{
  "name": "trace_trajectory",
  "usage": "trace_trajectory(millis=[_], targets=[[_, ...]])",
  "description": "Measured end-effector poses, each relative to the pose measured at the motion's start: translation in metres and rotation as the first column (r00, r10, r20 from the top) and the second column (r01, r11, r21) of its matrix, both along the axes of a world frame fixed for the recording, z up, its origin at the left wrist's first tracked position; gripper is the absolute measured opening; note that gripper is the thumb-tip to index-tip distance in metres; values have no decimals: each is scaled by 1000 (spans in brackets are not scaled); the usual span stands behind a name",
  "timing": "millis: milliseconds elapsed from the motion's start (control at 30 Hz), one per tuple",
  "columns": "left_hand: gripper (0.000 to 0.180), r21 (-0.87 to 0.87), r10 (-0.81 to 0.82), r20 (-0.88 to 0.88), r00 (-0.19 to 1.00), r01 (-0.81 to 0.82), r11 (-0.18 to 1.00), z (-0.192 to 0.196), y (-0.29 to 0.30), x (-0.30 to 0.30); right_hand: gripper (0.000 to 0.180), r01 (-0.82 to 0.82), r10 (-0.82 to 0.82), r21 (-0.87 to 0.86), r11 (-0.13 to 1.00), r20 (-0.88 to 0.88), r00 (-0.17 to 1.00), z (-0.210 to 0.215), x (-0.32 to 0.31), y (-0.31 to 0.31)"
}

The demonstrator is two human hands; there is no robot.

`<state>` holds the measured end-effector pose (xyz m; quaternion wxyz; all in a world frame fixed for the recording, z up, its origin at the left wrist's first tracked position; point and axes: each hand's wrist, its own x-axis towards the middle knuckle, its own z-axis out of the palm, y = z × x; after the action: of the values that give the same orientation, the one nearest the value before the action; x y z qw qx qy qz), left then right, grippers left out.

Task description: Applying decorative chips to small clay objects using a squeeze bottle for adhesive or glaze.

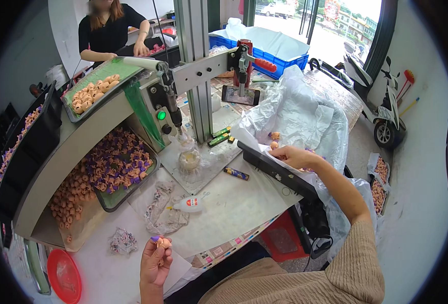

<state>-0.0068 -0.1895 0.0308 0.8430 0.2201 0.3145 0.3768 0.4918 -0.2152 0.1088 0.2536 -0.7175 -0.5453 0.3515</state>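
Observation:
My left hand is raised low in the middle, fingers pinched on a small tan and purple toy piece. My right hand reaches out to the right over a black tray edge and into crumpled clear plastic sheeting; it seems to pinch a small tan piece, mostly hidden by the fingers. Two more tan pieces lie on the plastic just beyond it.
A press stand with a metal column rises mid-table, a green button on its box. Trays hold several tan and purple pieces. A white glue bottle, batteries, a red lid, a phone. Another person works at the far end.

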Motion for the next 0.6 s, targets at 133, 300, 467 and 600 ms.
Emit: trace_trajectory(millis=[133,300,467,600], targets=[[23,-23,28,35,999,-27,999,2,-1,-6,30,-260,192,155,953,356,915,-22,23,19],[28,6,12,12,1000,-12,1000,3,7,-11,29,-300,289,119,946,105,952,-33,17,22],[25,90,-89,-9,996,89,992,20,28,5,32,-196,195,137,971,19,981,-12,-11,27],[20,128,-81,-55,995,87,988,40,42,17,28,-85,92,149,985,-44,995,2,-39,32]])
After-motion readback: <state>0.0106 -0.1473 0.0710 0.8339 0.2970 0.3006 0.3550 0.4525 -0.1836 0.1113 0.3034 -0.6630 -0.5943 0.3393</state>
